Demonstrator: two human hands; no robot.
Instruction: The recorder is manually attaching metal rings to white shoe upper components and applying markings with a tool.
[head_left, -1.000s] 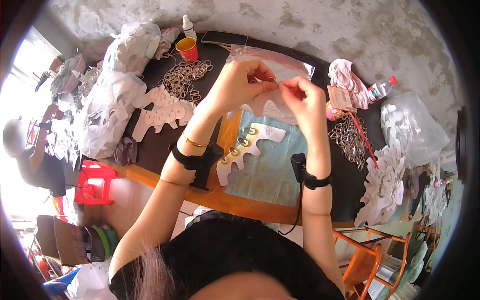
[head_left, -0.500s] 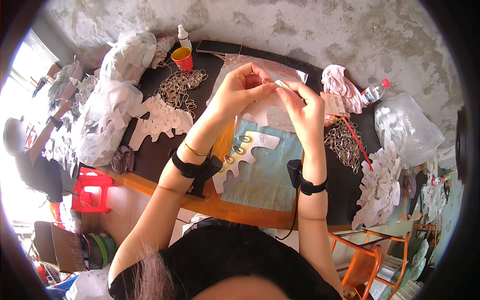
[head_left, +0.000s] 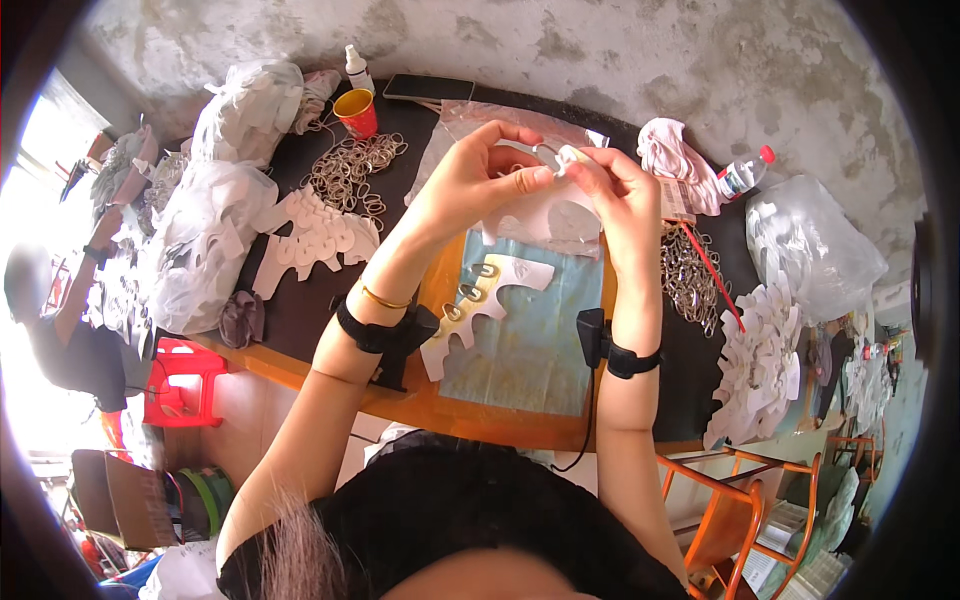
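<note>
Above table (head_left: 300,320) | both hands' grip pinched on metal ring (head_left: 545,152) | ring piles (head_left: 350,170) flanking

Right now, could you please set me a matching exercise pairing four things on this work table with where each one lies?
Things:
1. orange cup
2. plastic bottle with red cap
3. dark phone
4. white scalloped card with metal rings

Places:
A. on the blue mat, below the raised hands
B. far edge of the table, right of the spray bottle
C. beside the pile of loose metal rings, at the far left
D. far right, next to the pink cloth

Pairs: 1-C, 2-D, 3-B, 4-A
</note>
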